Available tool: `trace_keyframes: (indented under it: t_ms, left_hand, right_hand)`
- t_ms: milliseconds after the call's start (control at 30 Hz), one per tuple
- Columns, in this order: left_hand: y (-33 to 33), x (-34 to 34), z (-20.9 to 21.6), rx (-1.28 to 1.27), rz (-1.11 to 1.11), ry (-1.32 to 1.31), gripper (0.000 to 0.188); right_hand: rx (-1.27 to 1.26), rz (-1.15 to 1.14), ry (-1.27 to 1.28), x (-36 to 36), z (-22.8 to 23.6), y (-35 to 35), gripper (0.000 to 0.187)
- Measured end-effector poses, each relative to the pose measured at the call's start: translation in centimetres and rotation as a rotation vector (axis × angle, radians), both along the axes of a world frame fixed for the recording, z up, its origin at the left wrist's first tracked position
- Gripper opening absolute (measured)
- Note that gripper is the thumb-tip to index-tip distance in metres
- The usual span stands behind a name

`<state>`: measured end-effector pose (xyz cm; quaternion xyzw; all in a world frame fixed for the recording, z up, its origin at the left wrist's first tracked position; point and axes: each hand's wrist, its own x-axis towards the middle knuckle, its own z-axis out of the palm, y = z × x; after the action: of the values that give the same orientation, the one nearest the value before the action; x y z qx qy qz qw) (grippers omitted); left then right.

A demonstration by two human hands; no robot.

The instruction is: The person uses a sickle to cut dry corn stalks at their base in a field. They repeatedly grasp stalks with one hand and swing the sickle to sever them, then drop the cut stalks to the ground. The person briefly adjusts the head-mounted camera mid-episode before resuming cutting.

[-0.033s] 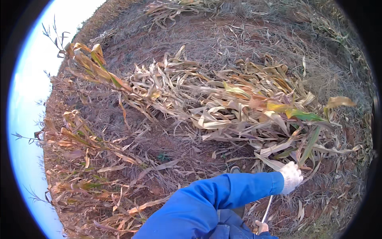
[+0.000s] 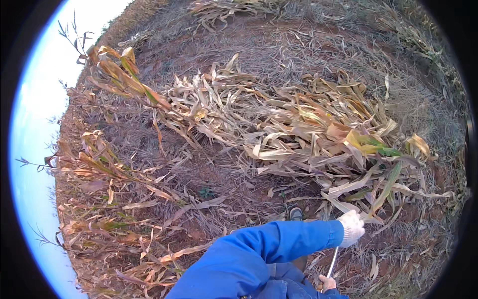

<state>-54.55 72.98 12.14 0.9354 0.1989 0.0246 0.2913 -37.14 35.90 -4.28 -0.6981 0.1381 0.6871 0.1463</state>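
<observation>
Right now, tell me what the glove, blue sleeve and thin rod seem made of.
The glove looks like knitted yarn, matte and off-white, judging by its textured surface. The blue sleeve seems woven cloth, smooth with a slight sheen, since it folds in soft creases. The thin rod may be metal, pale and bright along its length, though painted wood or plastic is possible.

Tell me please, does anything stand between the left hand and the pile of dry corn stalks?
Nothing visible does: the left hand is close beside the nearest leaves of the pile; whether they touch, I cannot tell.
</observation>
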Motion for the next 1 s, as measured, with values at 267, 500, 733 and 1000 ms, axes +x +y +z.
trace_keyframes:
  t_ms: [267, 500, 733, 1000]
  left_hand:
    - [-15.4, -42.5, -6.7, -0.635, 0.746, 0.860, 0.046]
    - [-29.3, -60.1, -7.3, -0.581, 1.167, 0.611, 0.039]
    - [-30.9, -67.7, -10.9, -0.534, 1.250, 0.296, 0.043]
    - [-11.3, -79.0, -4.4, -0.194, 1.097, 0.085, 0.053]
  right_hand:
    - [0.219, 0.770, -0.151, -8.1, 2.6, 20.5, 0.023]
    - [0.324, 0.841, -0.073, -28.4, 6.4, 29.9, 0.016]
    - [0.343, 0.830, -0.025, -49.4, 7.1, 30.5, 0.025]
    - [0.237, 0.353, 0.374, -62.1, 0.5, 34.9, 0.017]
